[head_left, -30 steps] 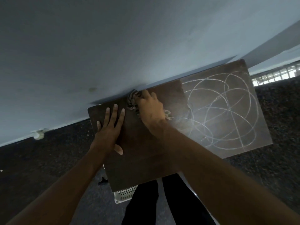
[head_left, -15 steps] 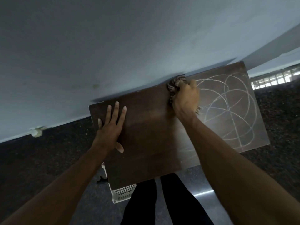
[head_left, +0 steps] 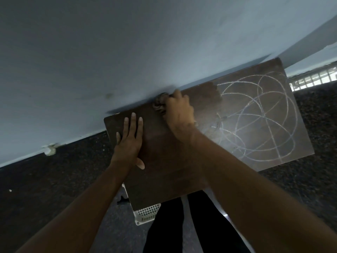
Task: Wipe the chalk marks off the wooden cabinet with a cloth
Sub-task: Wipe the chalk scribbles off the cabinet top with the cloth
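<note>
The dark wooden cabinet top [head_left: 164, 172] stands against a pale wall. White looping chalk marks [head_left: 259, 117] cover its right half; the left half is bare dark wood. My right hand [head_left: 179, 111] is shut on a bunched patterned cloth [head_left: 160, 105] and presses it on the wood at the back edge, left of the chalk loops. My left hand [head_left: 130, 141] lies flat on the left part of the top, fingers spread, holding nothing.
The pale wall [head_left: 127, 52] runs right behind the cabinet. A white perforated basket [head_left: 145, 214] sticks out under the cabinet's front corner. My dark trouser legs [head_left: 182, 225] stand on a dark speckled floor [head_left: 45, 189]. A window grille [head_left: 313, 78] shows at far right.
My right hand swept the cloth right along the back edge, then back left to the middle. A strip of chalk near the back edge is gone. My left hand stayed put.
</note>
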